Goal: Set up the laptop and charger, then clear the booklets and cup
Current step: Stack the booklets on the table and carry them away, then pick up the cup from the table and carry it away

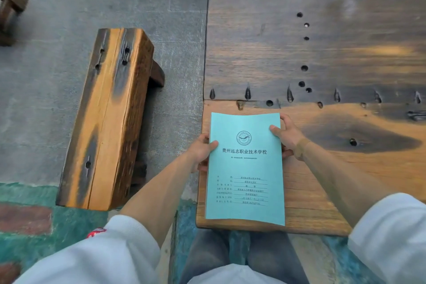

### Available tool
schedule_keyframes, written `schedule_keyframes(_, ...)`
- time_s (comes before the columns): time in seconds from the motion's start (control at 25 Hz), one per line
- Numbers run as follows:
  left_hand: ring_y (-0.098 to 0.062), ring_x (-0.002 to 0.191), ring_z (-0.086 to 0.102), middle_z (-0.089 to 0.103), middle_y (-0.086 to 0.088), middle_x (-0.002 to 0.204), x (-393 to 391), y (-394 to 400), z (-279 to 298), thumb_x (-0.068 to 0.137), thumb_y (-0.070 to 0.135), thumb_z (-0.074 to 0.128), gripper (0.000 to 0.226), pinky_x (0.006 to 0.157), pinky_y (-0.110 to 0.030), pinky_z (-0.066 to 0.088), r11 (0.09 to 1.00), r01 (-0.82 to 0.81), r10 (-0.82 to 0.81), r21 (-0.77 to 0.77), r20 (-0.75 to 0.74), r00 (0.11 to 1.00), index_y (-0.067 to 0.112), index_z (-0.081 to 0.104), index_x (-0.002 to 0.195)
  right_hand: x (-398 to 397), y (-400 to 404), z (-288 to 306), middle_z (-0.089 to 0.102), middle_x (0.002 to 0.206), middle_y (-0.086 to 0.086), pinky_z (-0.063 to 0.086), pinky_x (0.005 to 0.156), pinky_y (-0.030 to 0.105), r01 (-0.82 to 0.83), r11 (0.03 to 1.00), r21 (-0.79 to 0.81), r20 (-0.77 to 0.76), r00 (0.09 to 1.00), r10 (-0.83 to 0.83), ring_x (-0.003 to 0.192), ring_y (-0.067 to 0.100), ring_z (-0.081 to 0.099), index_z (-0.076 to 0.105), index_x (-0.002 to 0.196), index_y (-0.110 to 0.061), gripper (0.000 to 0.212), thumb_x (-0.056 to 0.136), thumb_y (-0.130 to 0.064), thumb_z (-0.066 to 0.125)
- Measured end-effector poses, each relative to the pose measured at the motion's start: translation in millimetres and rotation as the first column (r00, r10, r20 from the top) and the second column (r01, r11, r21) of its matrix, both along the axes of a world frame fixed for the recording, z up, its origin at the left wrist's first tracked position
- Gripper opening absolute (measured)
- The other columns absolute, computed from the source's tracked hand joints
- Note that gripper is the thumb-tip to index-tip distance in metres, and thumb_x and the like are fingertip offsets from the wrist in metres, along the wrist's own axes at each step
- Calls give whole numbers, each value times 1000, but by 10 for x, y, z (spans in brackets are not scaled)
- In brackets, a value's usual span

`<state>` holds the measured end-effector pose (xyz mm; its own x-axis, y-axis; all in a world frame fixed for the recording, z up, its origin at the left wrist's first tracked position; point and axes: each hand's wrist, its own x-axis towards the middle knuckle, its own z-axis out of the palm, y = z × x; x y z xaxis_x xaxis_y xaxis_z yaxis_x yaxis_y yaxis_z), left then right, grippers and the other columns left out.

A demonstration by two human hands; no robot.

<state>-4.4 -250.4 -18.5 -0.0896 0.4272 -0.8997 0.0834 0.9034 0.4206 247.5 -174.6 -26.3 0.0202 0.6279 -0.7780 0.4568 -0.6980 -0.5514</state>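
Soft, even daylight fills the view, with no hard shadows; only a faint dark patch lies beside the wooden bench (108,120) on the grey floor (57,18). A pale sheen sits on the far part of the table (345,37), and the teal booklet (245,168) is bright and sharp enough that its large title reads clearly while the small print lower down smears. The wide lens bends straight edges toward the frame's borders, and the white sleeves (391,237) at the bottom corners look stretched and soft.
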Motion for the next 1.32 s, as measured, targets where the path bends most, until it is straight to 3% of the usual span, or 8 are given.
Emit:
schedule_keyframes(0.16,-24,99,67,65,-2,121,4,-7,-146,99,25,54,35,74,-39,57,998,42,-39,56,-56,998,25,44,133,0,11,-77,65,126,7,51,64,31,-12,1000,22,13,1000,12,97,25,65,33,143,-32,46,100,-25,49)
schedule_keyframes(0.28,-23,104,66,65,-3,125,46,33,-208,96,26,59,39,89,-37,54,983,155,-130,102,-212,969,19,51,133,-2,1,-115,62,131,6,55,77,37,-13,999,34,59,998,11,101,27,66,32,144,-31,48,100,-24,49)
schedule_keyframes(0.4,-21,105,62,64,-3,124,75,80,-183,96,28,59,40,85,-29,49,945,316,-266,80,-371,890,14,53,133,0,-4,-111,62,131,5,52,72,32,-19,999,48,122,992,13,98,25,64,35,143,-31,47,99,-24,51)
schedule_keyframes(0.64,-22,106,61,64,-3,121,33,103,-206,94,33,61,42,92,-37,52,902,431,-378,11,-460,803,14,52,130,0,-3,-156,65,127,0,49,86,34,-53,994,100,265,964,25,96,23,59,43,139,-35,46,96,-26,54)
schedule_keyframes(0.88,-22,101,64,65,0,120,1,63,-184,88,44,60,44,87,-42,55,832,554,-486,-35,-529,696,24,51,126,69,-24,-136,60,135,1,51,96,45,-95,994,49,243,967,81,114,28,59,40,144,-29,52,94,-20,53)
schedule_keyframes(1.0,-26,118,55,51,-5,135,-4,79,-24,89,45,58,56,93,-42,51,800,599,-499,-44,-604,622,24,42,138,119,-106,-35,51,145,6,42,104,41,-163,984,64,316,939,135,128,31,50,34,149,-27,60,94,-33,56)
schedule_keyframes(1.12,-29,135,38,36,-8,147,2,165,174,91,50,56,72,99,-45,43,758,651,-461,17,-692,555,23,26,150,196,-224,170,37,154,7,37,109,48,-241,964,113,402,898,178,138,32,38,29,151,-31,67,91,-48,55)
schedule_keyframes(1.32,-24,145,25,25,-3,159,143,520,506,86,65,52,84,116,-46,28,533,824,-458,194,-753,473,29,20,153,480,-423,676,13,164,-2,16,117,53,-421,882,211,614,760,215,151,26,3,19,154,-37,74,90,-65,44)
